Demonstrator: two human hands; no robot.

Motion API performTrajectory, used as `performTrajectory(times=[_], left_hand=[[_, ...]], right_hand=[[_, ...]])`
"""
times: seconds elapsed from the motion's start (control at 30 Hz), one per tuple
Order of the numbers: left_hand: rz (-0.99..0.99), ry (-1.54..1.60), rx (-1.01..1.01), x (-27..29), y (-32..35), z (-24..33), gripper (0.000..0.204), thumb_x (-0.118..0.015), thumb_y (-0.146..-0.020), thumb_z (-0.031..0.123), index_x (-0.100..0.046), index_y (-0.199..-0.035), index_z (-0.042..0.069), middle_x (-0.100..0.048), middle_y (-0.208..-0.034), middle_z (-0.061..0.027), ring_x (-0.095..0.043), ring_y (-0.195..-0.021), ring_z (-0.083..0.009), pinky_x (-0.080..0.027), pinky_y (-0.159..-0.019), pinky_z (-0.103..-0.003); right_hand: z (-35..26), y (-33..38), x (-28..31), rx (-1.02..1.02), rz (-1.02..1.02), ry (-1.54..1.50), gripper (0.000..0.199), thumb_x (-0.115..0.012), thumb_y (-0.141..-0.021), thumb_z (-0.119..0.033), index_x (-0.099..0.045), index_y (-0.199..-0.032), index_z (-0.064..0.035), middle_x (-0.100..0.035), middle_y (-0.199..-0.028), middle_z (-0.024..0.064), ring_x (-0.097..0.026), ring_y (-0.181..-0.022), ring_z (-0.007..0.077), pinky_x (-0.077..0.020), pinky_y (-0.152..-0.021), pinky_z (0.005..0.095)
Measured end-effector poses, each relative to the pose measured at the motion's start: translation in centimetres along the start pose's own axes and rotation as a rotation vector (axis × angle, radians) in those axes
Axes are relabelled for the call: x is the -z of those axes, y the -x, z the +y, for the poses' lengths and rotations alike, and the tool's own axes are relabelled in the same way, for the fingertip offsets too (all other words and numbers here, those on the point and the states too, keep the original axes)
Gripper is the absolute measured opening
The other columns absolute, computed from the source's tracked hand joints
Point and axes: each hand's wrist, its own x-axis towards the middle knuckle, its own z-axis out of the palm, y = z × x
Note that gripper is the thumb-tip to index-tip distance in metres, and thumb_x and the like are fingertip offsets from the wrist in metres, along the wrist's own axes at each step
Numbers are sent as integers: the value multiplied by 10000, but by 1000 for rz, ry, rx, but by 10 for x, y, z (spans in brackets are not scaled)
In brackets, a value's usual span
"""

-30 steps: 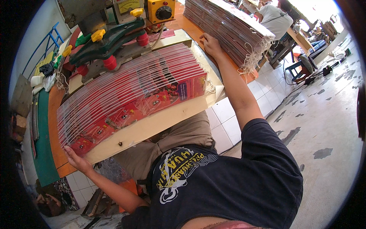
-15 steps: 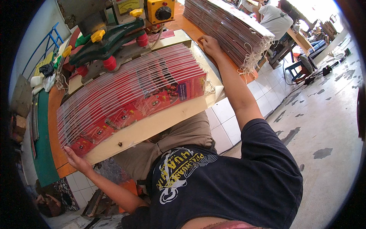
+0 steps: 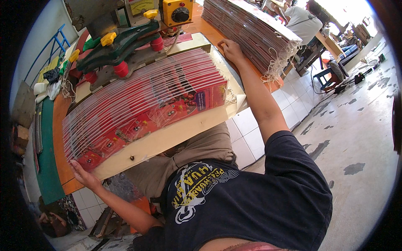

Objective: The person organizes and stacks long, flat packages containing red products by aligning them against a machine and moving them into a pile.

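Observation:
A fanned row of glossy red printed flat pieces (image 3: 142, 104), which look like folded bags with white cords, lies overlapped on a cream board (image 3: 167, 146) in front of me. My left hand (image 3: 86, 176) is at the row's near left corner, fingers stretched out and touching its edge. Nothing is gripped in it that I can see. My right hand (image 3: 231, 51) rests beyond the row's right end, on the orange table top (image 3: 214, 34). Its fingers are loosely bent and apart, and I see nothing in them. Beyond the row stands a dark green press clamp (image 3: 121, 46) with yellow knobs and red feet.
A tall stack of similar flat pieces (image 3: 251, 35) with dangling white cords stands at the right. A yellow control box (image 3: 176, 12) sits behind the press. A green mat (image 3: 48, 154) edges the table's left side. At the far right a person (image 3: 302, 23) sits working.

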Motion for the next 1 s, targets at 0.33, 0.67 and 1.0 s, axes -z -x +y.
performTrajectory(times=[0.33, 0.67, 1.0], left_hand=[[-8, 18, -14, 4, -2, -4, 640, -535, -1016, 426, -429, -1407, -70, -513, -1377, -152, -516, -1223, -217, -397, -1056, -353], [31, -57, -5, 4, 0, -4, 606, -522, -1027, 407, -444, -1397, -67, -532, -1349, -143, -527, -1198, -210, -400, -1042, -346], [3, 7, 16, 5, -1, -4, 564, -508, -1034, 402, -472, -1360, -57, -547, -1314, -134, -532, -1183, -205, -410, -1026, -344]], right_hand=[[2, -2, -2, -9, 1, 8, 271, -479, -899, -81, -705, -1045, -49, -685, -1095, 205, -652, -1040, 353, -488, -921, 425], [2, -1, -1, -25, -7, -2, 274, -490, -899, -86, -712, -1058, -76, -687, -1106, 186, -650, -1053, 344, -492, -910, 411], [0, -1, -1, -1, -8, 27, 270, -497, -900, -92, -713, -1059, -60, -686, -1101, 197, -649, -1049, 344, -490, -909, 406]])
